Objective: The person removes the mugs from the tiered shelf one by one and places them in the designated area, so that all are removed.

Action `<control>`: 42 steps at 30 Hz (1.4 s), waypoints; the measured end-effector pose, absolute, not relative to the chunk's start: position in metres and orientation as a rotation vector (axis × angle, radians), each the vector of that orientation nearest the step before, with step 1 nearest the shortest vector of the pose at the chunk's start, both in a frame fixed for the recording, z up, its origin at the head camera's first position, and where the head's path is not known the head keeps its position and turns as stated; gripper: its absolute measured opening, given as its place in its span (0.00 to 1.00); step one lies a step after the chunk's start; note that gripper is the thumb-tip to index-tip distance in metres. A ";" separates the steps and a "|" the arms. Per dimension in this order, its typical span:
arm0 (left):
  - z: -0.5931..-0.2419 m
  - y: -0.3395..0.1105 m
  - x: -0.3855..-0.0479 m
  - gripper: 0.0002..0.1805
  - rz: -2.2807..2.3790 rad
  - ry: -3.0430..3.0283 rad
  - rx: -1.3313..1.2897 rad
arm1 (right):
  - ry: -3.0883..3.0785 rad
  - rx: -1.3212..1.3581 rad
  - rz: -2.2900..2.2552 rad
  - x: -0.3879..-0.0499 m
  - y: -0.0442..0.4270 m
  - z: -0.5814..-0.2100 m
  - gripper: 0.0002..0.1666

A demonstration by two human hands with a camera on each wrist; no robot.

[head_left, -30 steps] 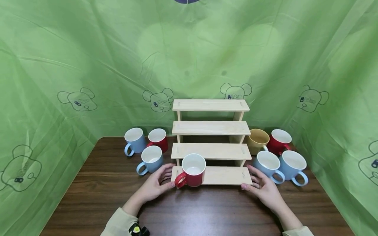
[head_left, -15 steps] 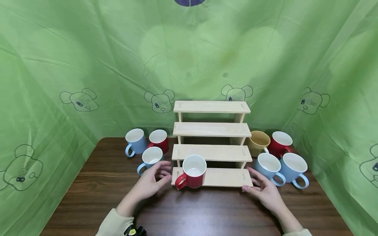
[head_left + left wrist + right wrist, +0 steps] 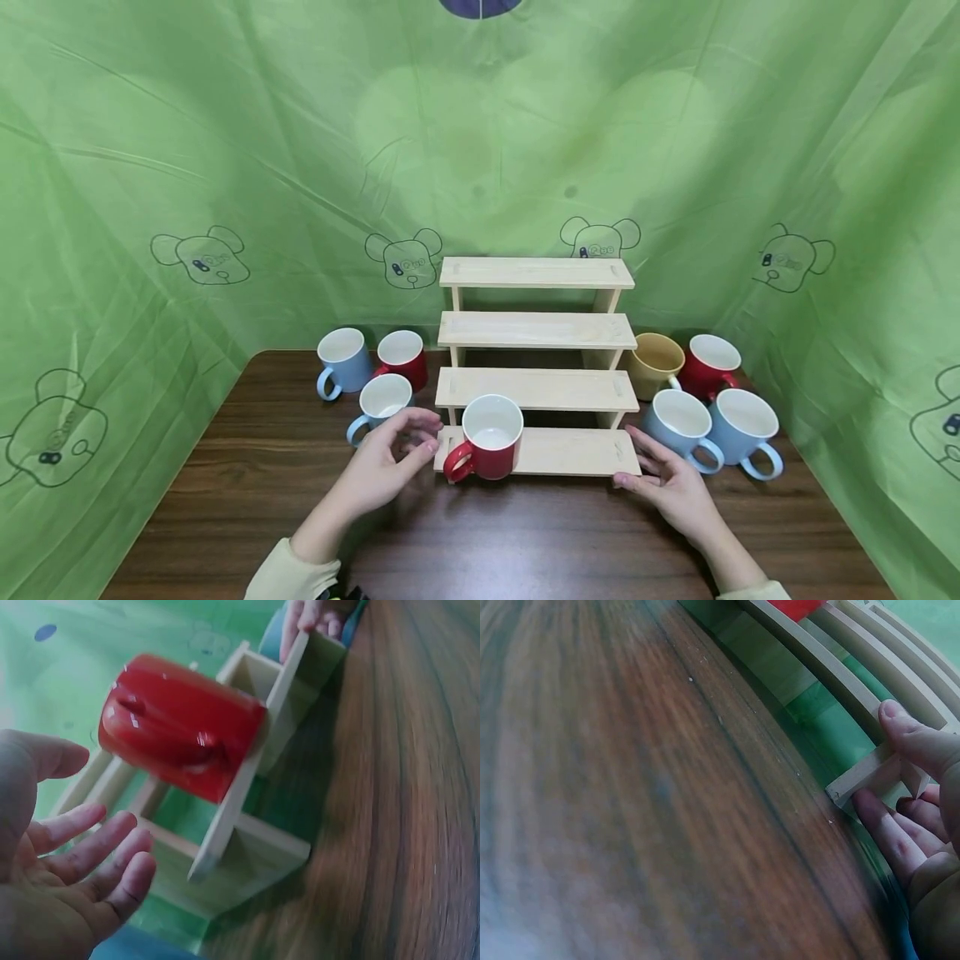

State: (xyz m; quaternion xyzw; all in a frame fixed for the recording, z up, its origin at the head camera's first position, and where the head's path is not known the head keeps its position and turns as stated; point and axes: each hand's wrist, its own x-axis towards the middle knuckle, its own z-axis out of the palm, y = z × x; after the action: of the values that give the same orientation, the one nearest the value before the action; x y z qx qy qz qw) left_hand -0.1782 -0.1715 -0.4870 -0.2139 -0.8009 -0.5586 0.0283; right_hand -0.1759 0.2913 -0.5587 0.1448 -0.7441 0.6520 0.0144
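Observation:
A stepped shelf of pale wood [image 3: 573,452] stands mid-table with stacked planks rising to the back. On the left part of its lowest plank sits a red mug [image 3: 497,460], white inside, its handle turned front-left. My left hand [image 3: 375,471] hovers by the plank's left end, its fingers apart and holding nothing; the left wrist view shows this hand [image 3: 64,892] clear of the mug [image 3: 180,724]. At the opposite end, my right hand [image 3: 671,492] grips the lowest step, with thumb on the plank and fingers against the side support, as the right wrist view shows.
Left of the shelf stand two blue mugs [image 3: 345,362] [image 3: 386,398] and a red mug [image 3: 402,364]. To its right are a yellow mug [image 3: 654,367], a red mug [image 3: 709,367] and two blue mugs [image 3: 678,422] [image 3: 744,427]. Green cloth [image 3: 480,150] surrounds the wooden table [image 3: 510,542].
My left hand has come off the left end of the lowest plank and shifted slightly left, now covering part of the nearest blue mug. The right hand keeps its hold.

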 end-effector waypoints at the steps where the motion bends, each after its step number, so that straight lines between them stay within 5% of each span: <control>1: -0.485 -0.170 -0.176 0.18 -1.737 -2.469 -0.667 | -2.313 0.454 2.034 -0.176 0.291 -0.559 0.46; 42: -0.489 -0.145 -0.163 0.12 -1.848 -2.466 -0.721 | -2.335 0.432 2.040 -0.177 0.292 -0.560 0.46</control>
State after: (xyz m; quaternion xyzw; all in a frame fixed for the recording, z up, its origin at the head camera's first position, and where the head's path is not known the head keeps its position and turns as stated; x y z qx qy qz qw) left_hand -0.1632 -0.1450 -0.4888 -0.2280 -0.7791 -0.5839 -0.0115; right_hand -0.1768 0.2920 -0.5601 0.1381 -0.7458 0.6517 0.0057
